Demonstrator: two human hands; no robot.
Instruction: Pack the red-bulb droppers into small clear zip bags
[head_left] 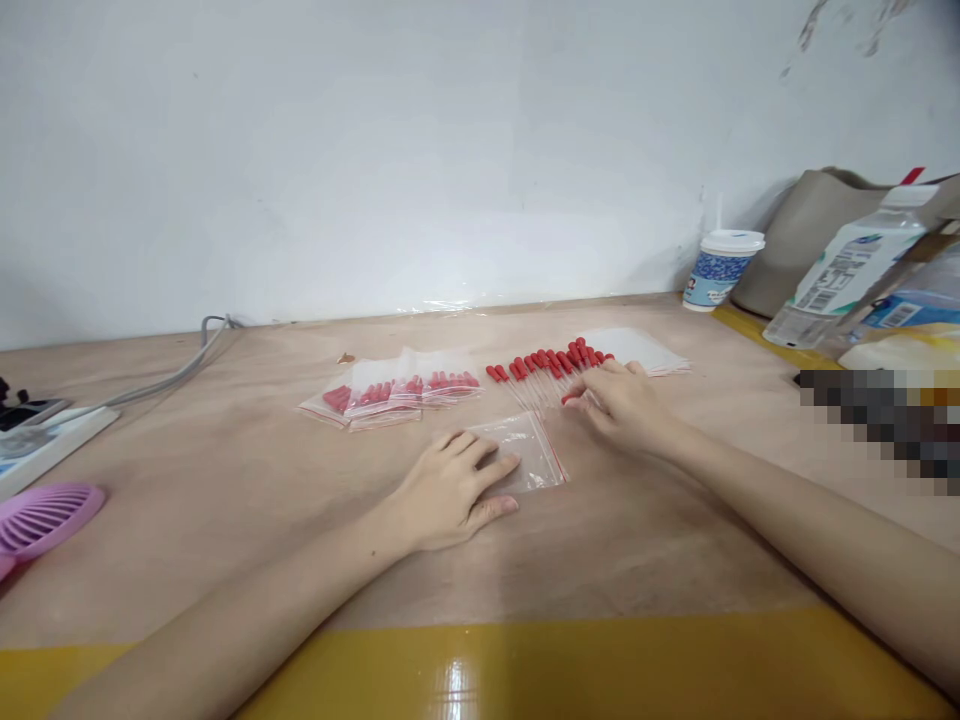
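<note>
My left hand (444, 492) lies with its fingers spread on a clear zip bag (536, 448) with a red seal line, pressing it against the table. The bag looks flat, its seal edge towards the right. My right hand (621, 405) is closed in a pinch on a dropper (568, 400), of which the red bulb end shows at the fingertips. Just beyond the bag lies a row of droppers (519, 369) with red bulbs and thin clear tubes, partly hidden by my right hand. Behind that hand rests a stack of flat whitish bags (645, 350).
Several zip bags (386, 395) with red-bulbed droppers inside overlap left of the row. At the right stand a paper cup (724, 270) with a straw, a plastic bottle (851, 265) and a grey container (799, 225). A pink fan (49, 518) and a cable (176, 378) lie left.
</note>
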